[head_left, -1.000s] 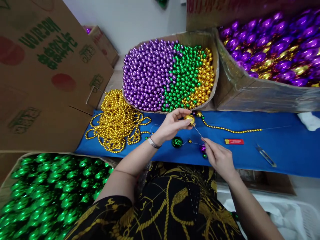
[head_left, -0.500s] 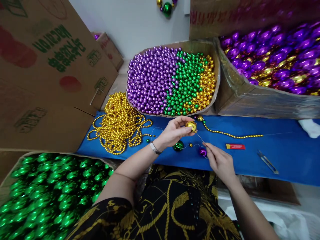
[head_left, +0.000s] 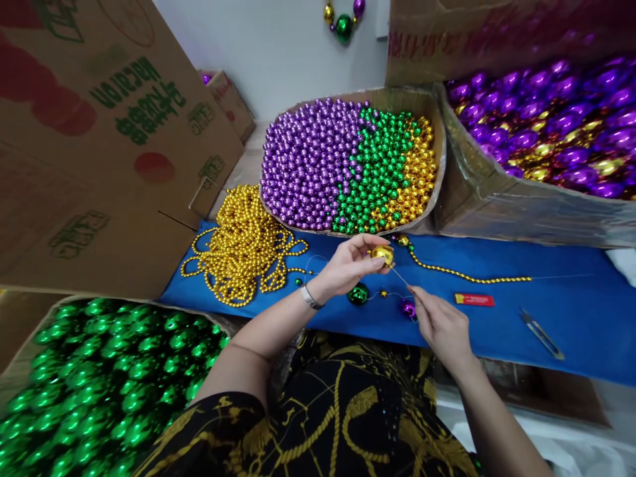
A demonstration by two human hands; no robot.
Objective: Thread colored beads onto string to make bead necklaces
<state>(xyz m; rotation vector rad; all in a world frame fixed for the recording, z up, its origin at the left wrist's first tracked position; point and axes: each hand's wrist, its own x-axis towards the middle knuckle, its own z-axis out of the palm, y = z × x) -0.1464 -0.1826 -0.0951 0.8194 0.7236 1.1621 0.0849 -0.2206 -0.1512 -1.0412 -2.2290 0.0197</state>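
My left hand [head_left: 348,265] pinches the shiny round gold bead [head_left: 383,254] just as half a second ago; my right hand [head_left: 440,324], beside it, has crept closer, gripping the thin metal needle [head_left: 399,275] aimed at it above the blue bench [head_left: 571,311]

bead tray [head_left: 437,192] behind mat [head_left: 571,318], chain pile [head_left: 243,245] left

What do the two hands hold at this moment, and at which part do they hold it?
The left hand pinches a gold ball by its sides, between the fingertips. The right hand pinches the near end of a thin needle that points at the ball.
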